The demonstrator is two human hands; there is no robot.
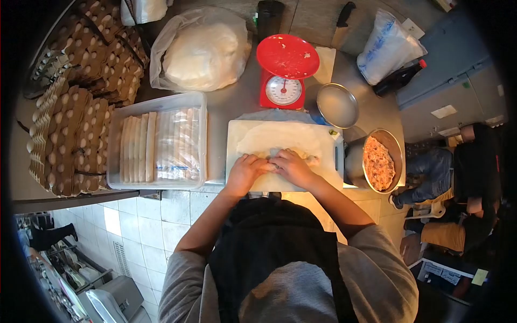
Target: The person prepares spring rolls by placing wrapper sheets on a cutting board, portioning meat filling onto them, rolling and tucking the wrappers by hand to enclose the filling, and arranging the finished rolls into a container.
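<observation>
Dough sheet [280, 135] lies on the white cutting board [330, 153], directly in front of the person, and the work on it looks, in my judgement, only partly done. Its far portion is spread flat and thin, whereas along the near side it appears gathered into a lumpy strip — here both hands are busy. The left hand [247, 171] and the right hand [293, 168] touch this strip, almost meeting each other, with their fingers bent and kept near together; whether they truly pinch the dough or only press it, I cannot tell. So the flat part seems not yet worked, I would judge. To the right of the board stands a metal pot [400, 149] with plenty of pinkish mixture [378, 164] inside. To the left, a clear plastic container [204, 137] holds long pale pieces [141, 148], lying side by side — perhaps finished ones. Beyond the board, a large whitish mass [202, 56] rests in a plastic bag, near the red scale [284, 91].
</observation>
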